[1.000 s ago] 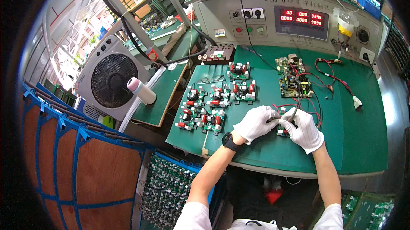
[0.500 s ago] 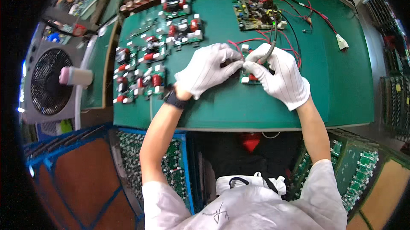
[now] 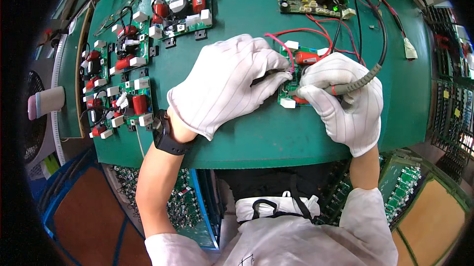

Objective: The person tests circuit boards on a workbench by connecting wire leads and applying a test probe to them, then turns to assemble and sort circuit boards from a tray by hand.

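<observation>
Two white-gloved hands work over a small green circuit board (image 3: 297, 76) lying on a green bench mat (image 3: 237, 132). The left hand (image 3: 224, 85), fingers loosely curled, pinches a thin pink wire (image 3: 281, 43) at the board's left edge. The right hand (image 3: 343, 100) is closed around a grey probe handle (image 3: 355, 83), its tip down on the board. More boards with red parts (image 3: 123, 93) lie well left of it.

I see no screen, sign or package here - only two small yellow tags (image 3: 444, 94) on the dark rack (image 3: 447, 118) just off the right edge of the green mat (image 3: 237, 132), one below the other - print too small to tell.
</observation>
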